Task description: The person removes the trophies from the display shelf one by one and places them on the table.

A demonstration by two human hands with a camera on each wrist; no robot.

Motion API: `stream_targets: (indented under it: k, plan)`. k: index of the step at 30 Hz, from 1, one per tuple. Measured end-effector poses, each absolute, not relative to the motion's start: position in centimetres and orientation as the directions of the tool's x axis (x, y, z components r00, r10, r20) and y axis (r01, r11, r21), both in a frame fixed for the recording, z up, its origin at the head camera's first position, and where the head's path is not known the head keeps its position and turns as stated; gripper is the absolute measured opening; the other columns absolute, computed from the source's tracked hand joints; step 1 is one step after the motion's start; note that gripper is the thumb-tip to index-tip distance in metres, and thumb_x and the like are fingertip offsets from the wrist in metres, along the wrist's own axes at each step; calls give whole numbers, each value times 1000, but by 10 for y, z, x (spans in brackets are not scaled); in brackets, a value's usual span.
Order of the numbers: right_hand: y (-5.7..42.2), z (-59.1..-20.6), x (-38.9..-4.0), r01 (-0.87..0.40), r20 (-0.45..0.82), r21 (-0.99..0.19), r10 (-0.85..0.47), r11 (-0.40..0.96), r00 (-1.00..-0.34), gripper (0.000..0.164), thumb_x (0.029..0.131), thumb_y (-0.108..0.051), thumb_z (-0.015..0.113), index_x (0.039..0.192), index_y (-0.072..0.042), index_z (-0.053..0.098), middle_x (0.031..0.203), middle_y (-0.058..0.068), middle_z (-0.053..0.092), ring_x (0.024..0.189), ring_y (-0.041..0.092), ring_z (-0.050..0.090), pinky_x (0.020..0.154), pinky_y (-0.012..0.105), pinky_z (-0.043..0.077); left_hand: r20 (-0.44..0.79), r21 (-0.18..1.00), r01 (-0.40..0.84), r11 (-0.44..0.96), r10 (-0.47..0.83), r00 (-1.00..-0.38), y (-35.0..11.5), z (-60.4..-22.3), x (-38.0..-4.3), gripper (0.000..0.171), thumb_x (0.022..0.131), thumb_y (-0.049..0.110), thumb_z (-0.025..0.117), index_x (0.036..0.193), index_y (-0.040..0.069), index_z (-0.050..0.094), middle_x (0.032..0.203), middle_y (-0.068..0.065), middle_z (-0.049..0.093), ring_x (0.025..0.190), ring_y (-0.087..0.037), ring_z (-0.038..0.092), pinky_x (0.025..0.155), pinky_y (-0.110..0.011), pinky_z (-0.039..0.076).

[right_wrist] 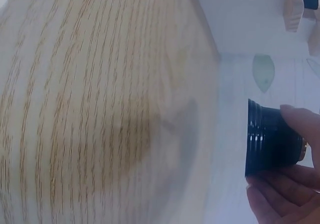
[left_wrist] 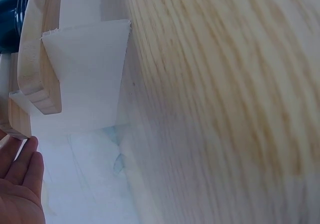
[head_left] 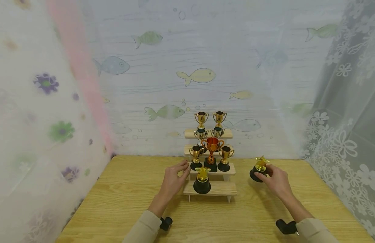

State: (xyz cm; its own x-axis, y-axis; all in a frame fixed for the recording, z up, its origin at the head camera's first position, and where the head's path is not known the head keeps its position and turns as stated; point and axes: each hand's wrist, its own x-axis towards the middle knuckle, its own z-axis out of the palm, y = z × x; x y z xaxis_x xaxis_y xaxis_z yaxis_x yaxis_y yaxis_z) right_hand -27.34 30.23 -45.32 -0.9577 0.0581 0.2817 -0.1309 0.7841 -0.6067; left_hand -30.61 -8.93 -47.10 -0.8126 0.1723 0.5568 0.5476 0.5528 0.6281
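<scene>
My right hand (head_left: 276, 181) pinches a gold star trophy (head_left: 261, 163) by its black base (right_wrist: 272, 136), holding it up over the table to the right of a stepped wooden stand (head_left: 228, 189). Thumb and fingers lie on opposite sides of that base. At the stand's left side is my left hand (head_left: 172, 180), its fingertips (left_wrist: 31, 146) right at the end of a step. A second star trophy (head_left: 202, 185) stands upright on the lowest step. Above it, a larger orange-red cup (head_left: 212, 144) stands between two gold cups, the left one (head_left: 196, 152) near my left fingertips.
Two silver cups (head_left: 201, 134) stand on the step above, and two gold cups (head_left: 219, 117) on the top step. Black objects (head_left: 287, 226) show beside both wrists. Fish-patterned sheeting (head_left: 163, 77) hangs behind the wooden table (head_left: 129, 189), with flowered sheeting at the sides.
</scene>
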Motion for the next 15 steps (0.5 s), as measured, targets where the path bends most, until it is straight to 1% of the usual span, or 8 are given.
stream_targets:
  k: [15]
  plan:
    - [313, -462, -281, -99, 245, -608, 67, 787, -967, 60, 95, -31, 75, 130, 14, 59, 119, 33, 67, 110, 52, 61, 89, 64, 51, 562, 622, 550, 557, 172, -809, -89, -473, -307, 31, 102, 21, 67, 121, -1, 74, 133, -17, 66, 125, -36, 62, 102, -51, 52]
